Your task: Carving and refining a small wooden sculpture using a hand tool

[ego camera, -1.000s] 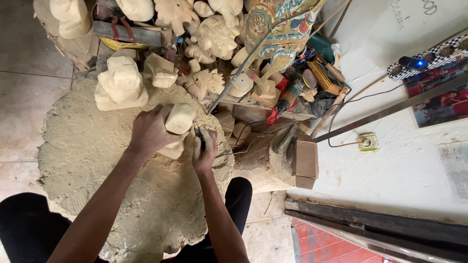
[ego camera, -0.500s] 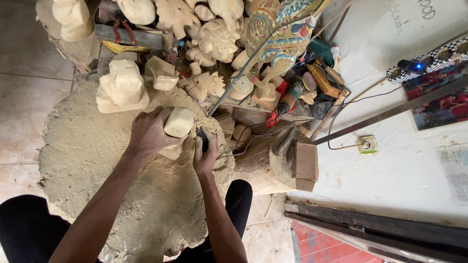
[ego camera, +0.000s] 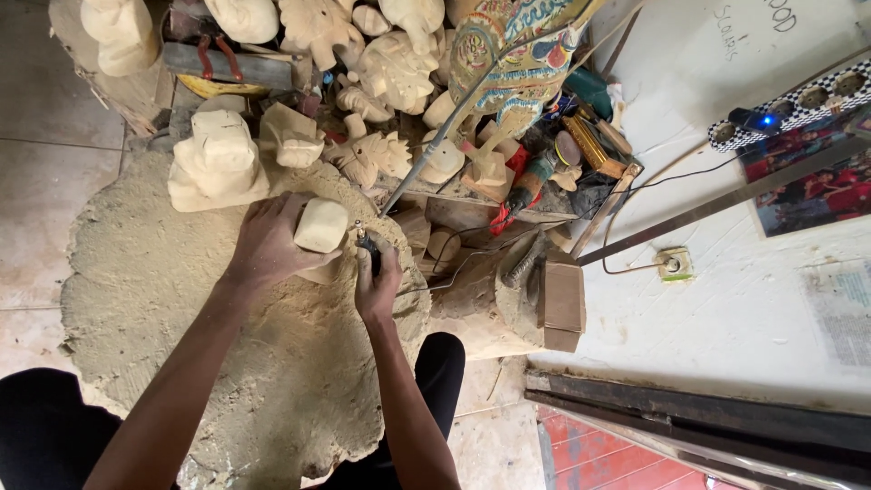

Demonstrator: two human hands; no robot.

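A pale wood block (ego camera: 321,225) is gripped by the left hand (ego camera: 269,247), just left of frame centre; the fingers are wrapped around its near and lower sides, with the rounded top left showing. The block is held over a dust-covered mat (ego camera: 163,299) that fills the lower left of the frame.

A small rotary tool (ego camera: 367,249) is held in the right hand (ego camera: 378,286), just right of the block. The fingers are closed tight around its dark body, and the metal tip is pointed up toward the block's right edge. Whether the tip touches the wood cannot be told.

A roughed-out carving (ego camera: 216,161) is seen above and left of the left hand, standing at the far edge of the mat. More pale carvings (ego camera: 390,73) are crowded along the top centre, unpainted. A painted figure (ego camera: 508,63) in many colours is set at upper centre, right of them. A metal rod (ego camera: 445,136) is leaned diagonally across it.

Hand tools (ego camera: 544,172) are piled right of centre. A wall socket (ego camera: 673,265) with a cord is noted on the white wall at right. A cardboard box (ego camera: 562,304) sits lower, right of centre. Both forearms enter from the bottom edge.
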